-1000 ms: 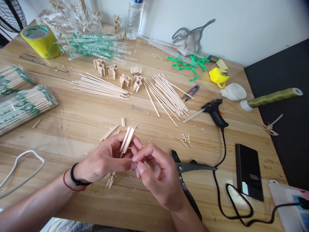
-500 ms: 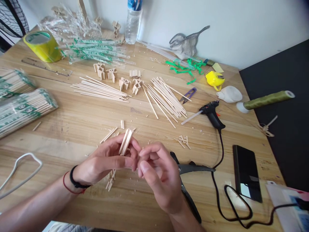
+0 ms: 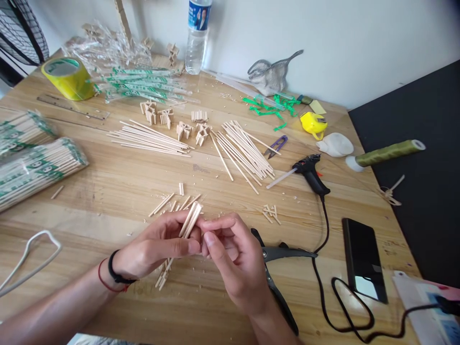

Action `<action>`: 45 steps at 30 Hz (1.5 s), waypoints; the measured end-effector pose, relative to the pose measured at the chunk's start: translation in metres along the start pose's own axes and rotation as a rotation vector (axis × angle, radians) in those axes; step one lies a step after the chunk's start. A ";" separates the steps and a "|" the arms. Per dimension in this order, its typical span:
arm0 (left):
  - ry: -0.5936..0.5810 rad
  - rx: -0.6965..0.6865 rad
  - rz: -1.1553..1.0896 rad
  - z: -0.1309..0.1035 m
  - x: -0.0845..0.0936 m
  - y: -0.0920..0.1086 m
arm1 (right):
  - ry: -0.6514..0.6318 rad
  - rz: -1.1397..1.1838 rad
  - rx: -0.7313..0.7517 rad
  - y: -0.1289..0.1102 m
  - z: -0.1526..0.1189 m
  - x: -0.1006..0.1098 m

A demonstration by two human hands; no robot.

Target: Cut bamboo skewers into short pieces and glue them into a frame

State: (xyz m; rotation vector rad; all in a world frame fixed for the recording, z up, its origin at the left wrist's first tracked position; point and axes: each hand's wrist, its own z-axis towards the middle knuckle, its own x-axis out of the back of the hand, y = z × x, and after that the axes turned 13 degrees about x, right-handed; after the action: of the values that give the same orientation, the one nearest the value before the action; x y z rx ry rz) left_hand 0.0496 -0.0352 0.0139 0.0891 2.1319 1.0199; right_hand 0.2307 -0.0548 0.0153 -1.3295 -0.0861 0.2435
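My left hand (image 3: 154, 244) is closed around a small bundle of short wooden sticks (image 3: 190, 219), which tilts up out of its fingers. Close against it, my right hand (image 3: 233, 254) has thumb and forefinger pinched together at the bundle's right side; whatever is between those fingertips is hidden. Cut stick pieces (image 3: 164, 275) lie under and behind my left hand. Beyond the hands are longer loose sticks (image 3: 247, 151) and several small glued stick blocks (image 3: 202, 134).
Black-handled pliers or cutters (image 3: 287, 251) lie beside my right hand. Farther right are a glue gun (image 3: 312, 175) with its cord and a phone (image 3: 364, 258). Bagged sticks (image 3: 43, 167) are at the left; yellow tape (image 3: 68, 79) and a water bottle (image 3: 197, 40) stand at the back.
The right hand's fingertips have drawn together and come closer to the left hand's fingers. The view has shifted slightly; the bundle stays in my left hand.
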 end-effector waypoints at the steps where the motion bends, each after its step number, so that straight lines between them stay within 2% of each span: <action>1: 0.005 -0.002 0.001 0.000 0.000 0.000 | -0.001 0.001 0.003 0.000 0.000 0.000; 13: -0.011 0.016 -0.092 0.001 0.000 -0.001 | 0.047 0.099 -0.016 0.003 -0.002 -0.004; 16: -0.005 0.004 -0.120 0.002 0.001 -0.001 | 0.054 0.050 0.006 0.004 -0.002 -0.003; 23: -0.007 -0.003 -0.193 0.001 0.000 -0.001 | -0.069 -0.090 0.049 -0.001 0.000 0.001; 27: -0.047 -0.008 -0.226 0.002 -0.001 0.002 | -0.026 -0.057 0.013 -0.001 0.002 0.001; 32: -0.023 -0.004 -0.197 0.004 -0.003 0.007 | 0.003 -0.031 0.010 -0.002 0.002 -0.001; 38: -0.039 -0.017 -0.220 0.004 -0.002 0.006 | -0.035 0.048 -0.021 -0.002 0.003 -0.004; 45: -0.048 0.008 -0.224 0.002 -0.007 0.009 | -0.028 -0.052 0.058 0.004 -0.002 0.001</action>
State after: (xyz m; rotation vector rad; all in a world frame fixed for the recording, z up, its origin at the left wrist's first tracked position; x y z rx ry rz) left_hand 0.0536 -0.0303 0.0231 -0.1184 2.0491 0.8695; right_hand 0.2319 -0.0552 0.0111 -1.2650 -0.1360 0.2196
